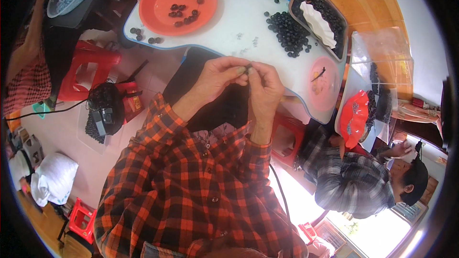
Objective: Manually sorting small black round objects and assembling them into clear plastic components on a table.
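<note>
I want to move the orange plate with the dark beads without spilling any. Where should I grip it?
Grip the orange plate by its raised rim on the bare near-left edge, coming from the table's near side. The dark beads sit right of centre, so keep it level.

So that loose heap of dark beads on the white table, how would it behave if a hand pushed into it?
The beads look small, round and unstrung, so a push would likely scatter them, not move them as one. Strays already lie apart from the heap, suggesting they roll easily on the smooth table. Each is probably light and hard to pinch singly.
</note>
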{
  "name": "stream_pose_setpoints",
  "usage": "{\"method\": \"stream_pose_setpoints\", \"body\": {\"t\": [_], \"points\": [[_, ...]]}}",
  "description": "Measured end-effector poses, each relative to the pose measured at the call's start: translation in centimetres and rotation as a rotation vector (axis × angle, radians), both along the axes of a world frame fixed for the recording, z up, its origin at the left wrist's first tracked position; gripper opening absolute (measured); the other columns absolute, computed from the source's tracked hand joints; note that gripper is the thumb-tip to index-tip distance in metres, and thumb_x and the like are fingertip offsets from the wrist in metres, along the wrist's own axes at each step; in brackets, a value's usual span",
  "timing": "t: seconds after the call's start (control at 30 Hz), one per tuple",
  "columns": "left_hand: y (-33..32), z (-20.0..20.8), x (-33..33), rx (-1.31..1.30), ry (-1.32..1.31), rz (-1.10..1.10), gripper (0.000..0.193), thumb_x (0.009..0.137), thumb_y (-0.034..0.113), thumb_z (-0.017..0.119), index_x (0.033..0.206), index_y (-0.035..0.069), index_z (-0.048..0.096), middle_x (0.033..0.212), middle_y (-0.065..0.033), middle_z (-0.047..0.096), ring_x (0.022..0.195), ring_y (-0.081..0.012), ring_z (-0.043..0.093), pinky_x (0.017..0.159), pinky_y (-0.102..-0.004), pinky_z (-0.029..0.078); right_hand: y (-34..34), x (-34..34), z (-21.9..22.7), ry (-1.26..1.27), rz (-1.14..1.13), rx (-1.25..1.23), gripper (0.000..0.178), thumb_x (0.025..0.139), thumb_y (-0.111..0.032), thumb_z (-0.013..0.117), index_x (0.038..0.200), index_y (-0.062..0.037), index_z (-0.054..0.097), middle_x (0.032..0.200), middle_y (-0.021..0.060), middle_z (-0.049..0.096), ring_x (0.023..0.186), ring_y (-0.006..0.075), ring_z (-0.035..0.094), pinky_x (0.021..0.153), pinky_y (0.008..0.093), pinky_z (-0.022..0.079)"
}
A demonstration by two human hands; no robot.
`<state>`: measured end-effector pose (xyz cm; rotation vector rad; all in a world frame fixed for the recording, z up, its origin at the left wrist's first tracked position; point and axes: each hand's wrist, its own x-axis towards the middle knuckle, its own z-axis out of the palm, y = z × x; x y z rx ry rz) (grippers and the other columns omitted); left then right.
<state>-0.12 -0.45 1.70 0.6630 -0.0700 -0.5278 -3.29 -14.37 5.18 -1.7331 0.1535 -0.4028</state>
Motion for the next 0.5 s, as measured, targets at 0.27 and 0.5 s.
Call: {"method": "stream_pose_setpoints", "body": {"t": [0.27,0.5], "points": [[-0.01,-0.04,-0.07,-0.029,-0.018,0.001,0.027,0.097,0.005,0.059,0.122,-0.003,0.063,0.107,-0.0123,0.068,0.091,-0.0164,0.068,0.081,-0.0297,0.060,-0.45,-0.35,0.11,0.059,-0.008,0.026,0.010,0.089,0.002,0.067,0.099,0.0008,0.067,0.085,0.0021,0.067,0.074,0.0058,0.059,0.066,0.0212,0.049],[-0.03,0.23,-0.16,-0.029,0.007,-0.003,0.027,0.097,0.005,0.059,0.122,-0.004,0.063,0.106,-0.0122,0.068,0.091,-0.0169,0.069,0.080,-0.0297,0.060,-0.18,-0.46,0.56,0.066,-0.031,0.088,0.016,0.091,0.000,0.067,0.106,0.0024,0.066,0.092,0.0040,0.067,0.081,0.0084,0.061,0.074,0.0228,0.051]]}}
